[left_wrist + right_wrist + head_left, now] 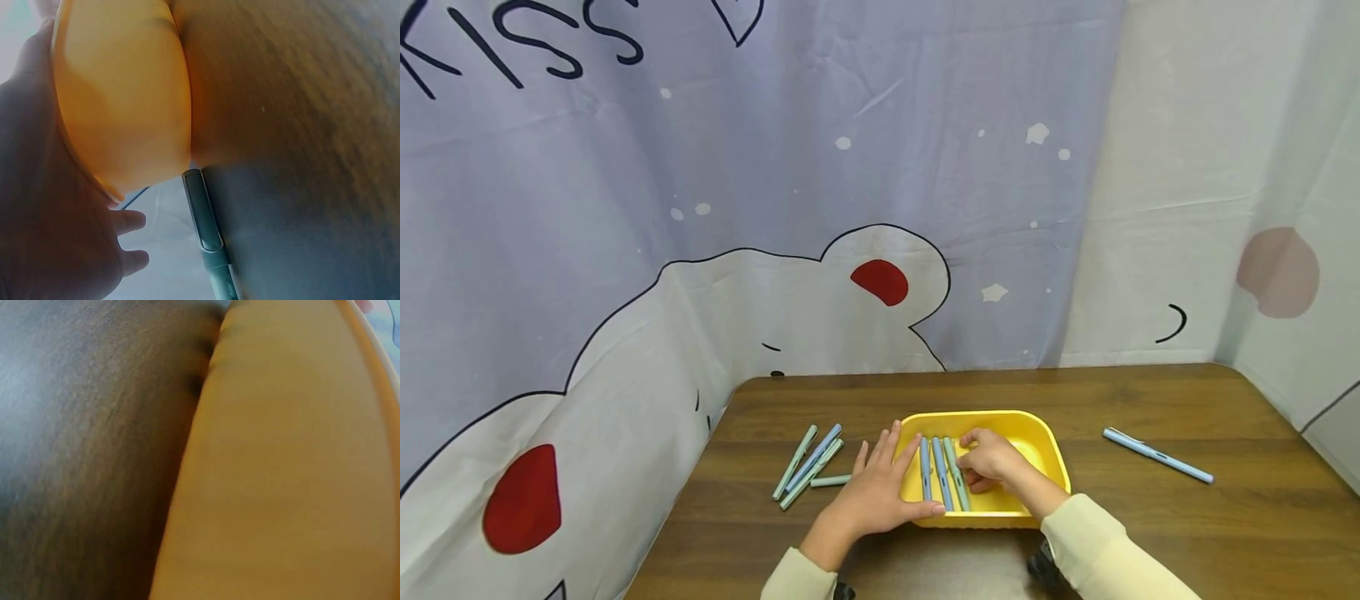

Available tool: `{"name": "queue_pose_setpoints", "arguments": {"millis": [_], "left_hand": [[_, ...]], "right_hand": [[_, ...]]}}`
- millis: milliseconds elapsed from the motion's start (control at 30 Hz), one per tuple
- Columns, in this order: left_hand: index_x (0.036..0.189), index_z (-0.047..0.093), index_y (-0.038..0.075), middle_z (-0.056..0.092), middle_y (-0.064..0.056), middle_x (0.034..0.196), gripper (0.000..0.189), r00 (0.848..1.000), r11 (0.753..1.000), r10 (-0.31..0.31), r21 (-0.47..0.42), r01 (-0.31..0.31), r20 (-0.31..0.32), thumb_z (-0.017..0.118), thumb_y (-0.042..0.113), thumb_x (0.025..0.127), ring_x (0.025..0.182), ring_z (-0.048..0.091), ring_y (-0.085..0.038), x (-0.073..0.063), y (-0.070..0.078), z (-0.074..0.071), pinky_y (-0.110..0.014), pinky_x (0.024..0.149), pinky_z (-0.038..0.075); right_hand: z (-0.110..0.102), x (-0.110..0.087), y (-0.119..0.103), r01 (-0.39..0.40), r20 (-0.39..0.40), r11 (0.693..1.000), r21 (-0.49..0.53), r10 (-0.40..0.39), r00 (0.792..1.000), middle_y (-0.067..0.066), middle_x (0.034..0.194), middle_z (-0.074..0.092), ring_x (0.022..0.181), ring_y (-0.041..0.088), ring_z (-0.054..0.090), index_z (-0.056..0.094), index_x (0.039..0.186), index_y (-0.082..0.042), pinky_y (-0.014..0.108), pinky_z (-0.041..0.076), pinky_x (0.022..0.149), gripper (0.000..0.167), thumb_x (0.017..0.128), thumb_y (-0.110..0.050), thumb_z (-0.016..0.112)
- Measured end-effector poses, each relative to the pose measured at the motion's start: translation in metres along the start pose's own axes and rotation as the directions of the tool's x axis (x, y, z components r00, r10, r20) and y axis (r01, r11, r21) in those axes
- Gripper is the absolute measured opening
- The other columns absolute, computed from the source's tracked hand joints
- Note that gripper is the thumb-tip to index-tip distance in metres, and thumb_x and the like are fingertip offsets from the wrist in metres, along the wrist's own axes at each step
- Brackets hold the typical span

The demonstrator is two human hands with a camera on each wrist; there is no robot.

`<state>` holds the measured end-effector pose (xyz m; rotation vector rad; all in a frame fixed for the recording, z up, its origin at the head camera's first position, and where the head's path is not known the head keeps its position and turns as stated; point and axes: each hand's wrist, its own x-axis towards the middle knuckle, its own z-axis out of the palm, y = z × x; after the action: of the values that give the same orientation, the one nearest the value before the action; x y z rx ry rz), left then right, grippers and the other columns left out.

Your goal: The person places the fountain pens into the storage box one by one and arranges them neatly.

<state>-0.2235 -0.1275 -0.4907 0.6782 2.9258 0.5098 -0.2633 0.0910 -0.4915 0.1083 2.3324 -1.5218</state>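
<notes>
A yellow tray holds three capped pens side by side: a blue pen, a second blue pen and a green pen. My left hand lies over the tray's left side with fingers spread and the thumb along the front rim. Inside the tray, my right hand has loosely bent fingers, their tips right at the green pen's right side. The left wrist view has the tray's outer wall beside the left hand. In the right wrist view, the tray wall covers the right hand's work.
Left of the tray, green and blue pens lie in a loose group on the wooden table. Another green pen is partly behind the left hand. A single blue pen lies far right. A printed curtain hangs behind the table.
</notes>
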Motion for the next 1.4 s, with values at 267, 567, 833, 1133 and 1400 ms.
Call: {"name": "queue_pose_setpoints", "arguments": {"millis": [267, 567, 833, 1133, 1400], "left_hand": [[0.163, 0.024, 0.020, 0.005, -0.016, 0.170, 0.104, 1.000, 1.000, 0.008, -0.001, -0.008, -0.003, 0.060, 0.077, 0.084, 0.155, 0.012, -0.038, 0.001, 0.001, 0.002, -0.064, 0.121, 0.011], [0.163, 0.023, 0.021, 0.004, -0.015, 0.170, 0.106, 1.000, 1.000, 0.008, 0.003, -0.008, -0.001, 0.058, 0.080, 0.083, 0.155, 0.013, -0.037, 0.001, 0.001, 0.001, -0.063, 0.121, 0.010], [0.163, 0.024, 0.019, 0.005, -0.016, 0.170, 0.106, 1.000, 1.000, 0.013, -0.008, -0.013, -0.006, 0.059, 0.079, 0.083, 0.155, 0.013, -0.038, -0.001, 0.000, 0.001, -0.064, 0.121, 0.011], [0.164, 0.021, 0.022, 0.000, -0.011, 0.171, 0.106, 1.000, 1.000, 0.009, -0.010, -0.009, 0.008, 0.056, 0.081, 0.083, 0.156, 0.010, -0.034, -0.001, -0.002, 0.002, -0.063, 0.121, 0.008], [0.164, 0.021, 0.022, 0.001, -0.012, 0.171, 0.106, 1.000, 1.000, 0.022, 0.000, -0.022, 0.001, 0.056, 0.081, 0.083, 0.156, 0.011, -0.035, -0.001, -0.002, 0.001, -0.064, 0.121, 0.009]], "right_hand": [[-0.019, -0.016, -0.005, 0.091, 0.005, 0.996, -0.022, -0.090, 0.996, 0.014, 0.089, 0.061, 0.067, 0.022, 0.059, 0.052, 0.131, 0.008, 0.032, 0.053, 0.060, 0.039, 0.094, 0.002, 0.063], [-0.047, -0.038, -0.004, 0.275, 0.002, 0.951, -0.139, -0.278, 0.961, 0.022, 0.119, 0.063, 0.097, 0.030, 0.066, 0.059, 0.131, 0.005, 0.042, 0.057, 0.081, 0.040, 0.093, -0.005, 0.068], [-0.072, -0.052, -0.004, 0.416, -0.016, 0.869, -0.270, -0.436, 0.900, 0.025, 0.137, 0.057, 0.115, 0.041, 0.064, 0.059, 0.135, -0.001, 0.047, 0.057, 0.089, 0.041, 0.096, -0.009, 0.067], [-0.093, -0.063, -0.003, 0.467, -0.081, 0.802, -0.372, -0.530, 0.844, 0.025, 0.139, 0.055, 0.120, 0.046, 0.060, 0.058, 0.137, -0.003, 0.052, 0.055, 0.093, 0.043, 0.096, -0.007, 0.068], [-0.110, -0.070, 0.001, 0.485, -0.118, 0.769, -0.416, -0.575, 0.810, 0.026, 0.138, 0.055, 0.119, 0.048, 0.059, 0.056, 0.138, 0.000, 0.056, 0.052, 0.096, 0.046, 0.094, -0.005, 0.069]]}}
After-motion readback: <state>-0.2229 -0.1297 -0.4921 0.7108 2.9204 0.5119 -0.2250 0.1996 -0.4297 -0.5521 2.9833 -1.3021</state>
